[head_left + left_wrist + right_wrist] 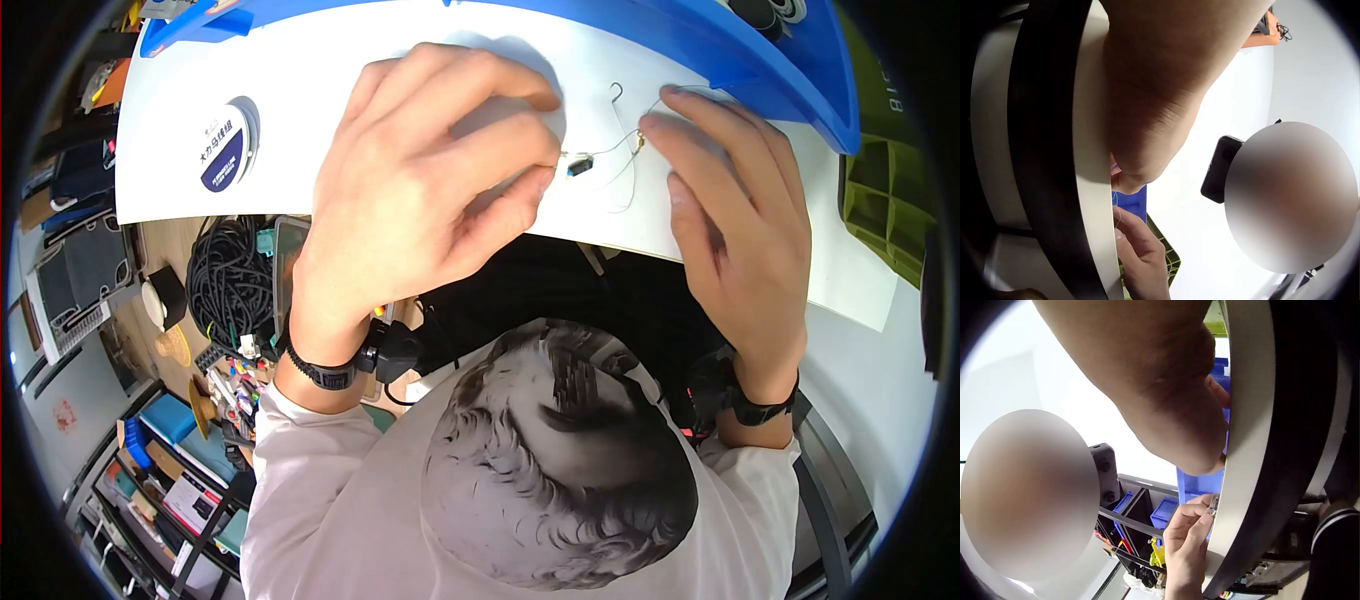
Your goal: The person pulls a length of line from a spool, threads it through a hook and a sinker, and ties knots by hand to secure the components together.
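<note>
My left hand pinches the end of a thin fishing rig between thumb and index finger, over the white table. Close to those fingertips is a small dark piece with a blue end. From there the fishing line runs right to a small gold-coloured connector. A fish hook lies above the line. Beside the connector, my right hand has its index fingertip right at the line, thumb apart from the fingers. In the right wrist view, something small and silvery shows at the left fingertips.
A round white and dark-blue line spool lies at the left of the table. A blue tray curves along the far side, with a green crate at the right. Below left lies a coil of black cable.
</note>
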The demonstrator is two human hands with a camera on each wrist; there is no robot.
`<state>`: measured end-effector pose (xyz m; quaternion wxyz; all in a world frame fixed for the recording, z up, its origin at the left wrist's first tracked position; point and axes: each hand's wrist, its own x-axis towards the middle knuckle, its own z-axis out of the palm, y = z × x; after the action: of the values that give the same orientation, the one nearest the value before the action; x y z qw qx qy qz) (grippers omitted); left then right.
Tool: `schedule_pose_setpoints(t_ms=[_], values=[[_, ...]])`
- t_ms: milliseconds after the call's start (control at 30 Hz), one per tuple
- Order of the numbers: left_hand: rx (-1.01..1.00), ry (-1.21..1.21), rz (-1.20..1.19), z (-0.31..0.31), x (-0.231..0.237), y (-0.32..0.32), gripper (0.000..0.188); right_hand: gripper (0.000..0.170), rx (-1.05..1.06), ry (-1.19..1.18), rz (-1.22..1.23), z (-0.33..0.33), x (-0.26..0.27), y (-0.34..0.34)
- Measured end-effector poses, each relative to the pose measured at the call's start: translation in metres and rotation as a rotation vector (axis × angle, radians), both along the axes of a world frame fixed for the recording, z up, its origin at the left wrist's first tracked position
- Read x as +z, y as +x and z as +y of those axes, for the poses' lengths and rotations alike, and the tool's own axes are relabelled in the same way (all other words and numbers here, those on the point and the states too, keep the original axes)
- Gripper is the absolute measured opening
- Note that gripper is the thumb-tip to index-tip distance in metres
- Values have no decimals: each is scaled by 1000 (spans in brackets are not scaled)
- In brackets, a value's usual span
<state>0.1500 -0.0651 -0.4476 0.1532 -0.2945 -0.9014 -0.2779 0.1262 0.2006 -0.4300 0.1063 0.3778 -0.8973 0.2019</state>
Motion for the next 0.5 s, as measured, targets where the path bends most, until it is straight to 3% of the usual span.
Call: schedule_pose_setpoints(t_ms=[167,500], values=[[-25,-11,30,-2,-2,0,15,30,15,27,23,8,0,1],[-70,-74,90,1,2,6,20,20,-42,39,51,22,0,9]])
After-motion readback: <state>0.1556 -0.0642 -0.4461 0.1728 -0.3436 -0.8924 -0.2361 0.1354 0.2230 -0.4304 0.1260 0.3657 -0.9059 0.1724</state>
